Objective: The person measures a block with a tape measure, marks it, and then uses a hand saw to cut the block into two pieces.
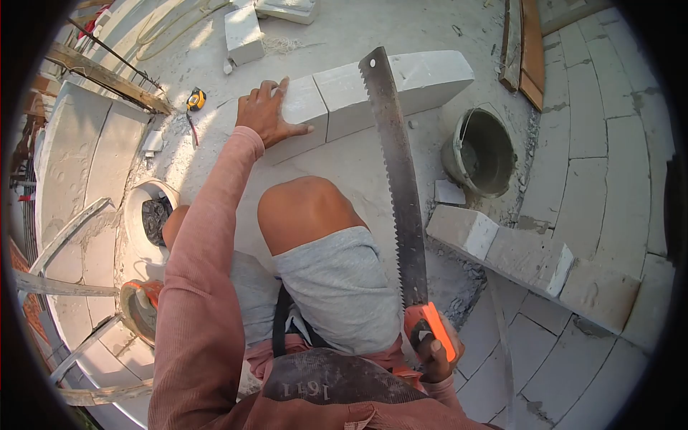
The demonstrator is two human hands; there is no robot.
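My right hand (pixel 438 358), low on the right, is closed around the orange handle of a hand saw (pixel 398 158). The long dark blade points up and away, teeth to the left, and its tip overlaps the long white block (pixel 437 75) in view; whether it touches cannot be told. My left hand (pixel 266 115) grips the left end of a shorter white block piece (pixel 302 104), thumb on the near face and fingers over the far side. A dark line, a joint or a cut, separates this piece from the longer block.
Right of the blocks stands a dark bucket (pixel 484 154) with grey residue. Beyond it rises a block wall (pixel 580 129), with a low row of blocks (pixel 527 254) nearer. On the left are a tape measure (pixel 196 99), a white bucket (pixel 140 215) and wooden poles (pixel 72 287).
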